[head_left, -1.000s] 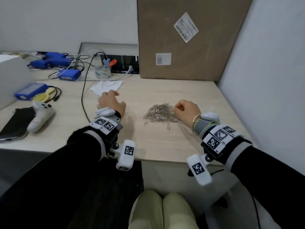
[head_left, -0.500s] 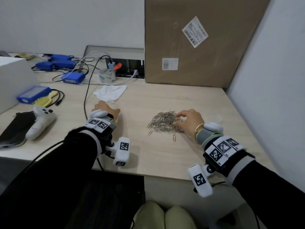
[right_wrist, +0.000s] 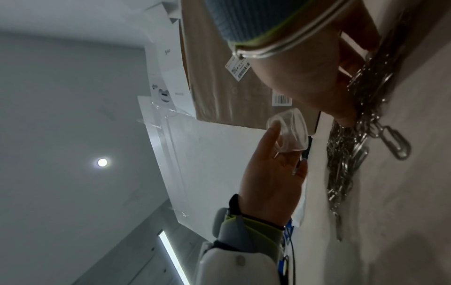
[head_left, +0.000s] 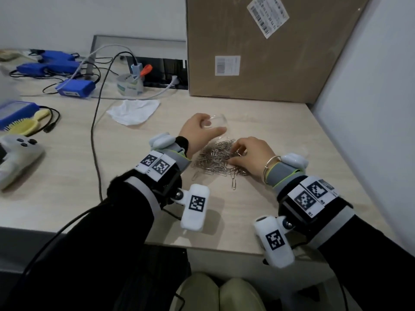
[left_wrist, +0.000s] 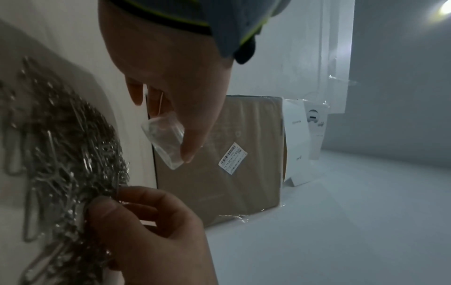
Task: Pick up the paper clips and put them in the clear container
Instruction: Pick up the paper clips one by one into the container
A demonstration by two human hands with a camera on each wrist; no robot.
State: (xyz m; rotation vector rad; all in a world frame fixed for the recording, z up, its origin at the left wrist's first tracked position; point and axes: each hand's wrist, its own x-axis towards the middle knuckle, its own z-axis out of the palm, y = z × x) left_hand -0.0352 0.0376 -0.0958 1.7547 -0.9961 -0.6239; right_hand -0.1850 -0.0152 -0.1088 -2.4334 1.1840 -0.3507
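Note:
A heap of silver paper clips (head_left: 215, 158) lies on the light wooden table (head_left: 280, 131), with a few strays at its near edge. My left hand (head_left: 195, 131) holds a small clear container (head_left: 216, 123) between thumb and fingers, just beyond the far edge of the heap. In the left wrist view the container (left_wrist: 165, 138) hangs tilted, above the table. My right hand (head_left: 240, 151) rests on the right side of the heap with fingers curled. Its thumb and forefinger (left_wrist: 136, 198) pinch clips at the edge of the pile (left_wrist: 66, 138).
A large cardboard box (head_left: 258, 48) stands against the back wall. The right wall (head_left: 370, 108) is close by. A white tissue (head_left: 134, 111), a black cable (head_left: 94, 135), a tape roll (head_left: 130, 85) and a white controller (head_left: 18, 153) lie to the left.
My left hand has moved right from beside the cable to the far side of the heap and now holds the clear container. My right hand has slid onto the clips and curled.

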